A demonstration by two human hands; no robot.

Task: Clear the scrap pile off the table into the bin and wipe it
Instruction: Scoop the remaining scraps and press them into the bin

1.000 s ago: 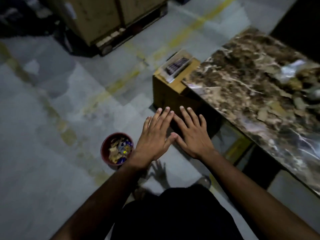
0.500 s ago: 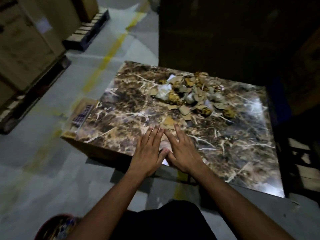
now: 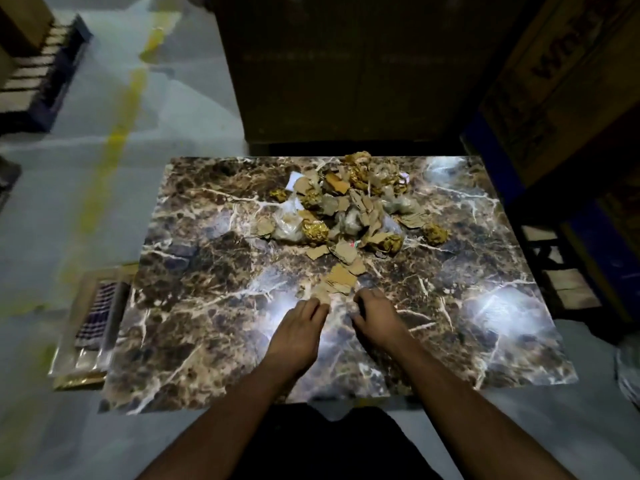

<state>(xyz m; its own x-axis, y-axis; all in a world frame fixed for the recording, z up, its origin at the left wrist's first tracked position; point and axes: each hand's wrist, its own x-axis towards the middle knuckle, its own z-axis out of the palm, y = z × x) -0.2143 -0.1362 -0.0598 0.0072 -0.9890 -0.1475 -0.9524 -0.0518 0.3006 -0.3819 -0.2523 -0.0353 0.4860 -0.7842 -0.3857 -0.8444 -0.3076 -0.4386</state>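
The scrap pile (image 3: pixel 353 209) of torn cardboard pieces, crumpled gold foil and clear plastic lies on the far middle of the brown marble-patterned table (image 3: pixel 207 306). A trail of loose cardboard scraps (image 3: pixel 341 278) runs from the pile toward me. My left hand (image 3: pixel 298 330) rests on the table with bent fingers, its tips touching the nearest scrap. My right hand (image 3: pixel 377 317) sits beside it, fingers curled down onto the tabletop just right of that scrap. Whether either hand grips a scrap is hidden by the fingers. The bin is out of view.
An open box (image 3: pixel 90 323) with a checkered cloth inside sits on the floor against the table's left edge. Large cardboard boxes (image 3: pixel 346 64) stand behind the table and at the right (image 3: pixel 568 81). A pallet (image 3: pixel 38 74) lies at far left on the grey floor.
My view swung from the floor and the red bin up to the table. Both hands moved forward over the tabletop to the nearest scraps, and their straight fingers have bent downward.
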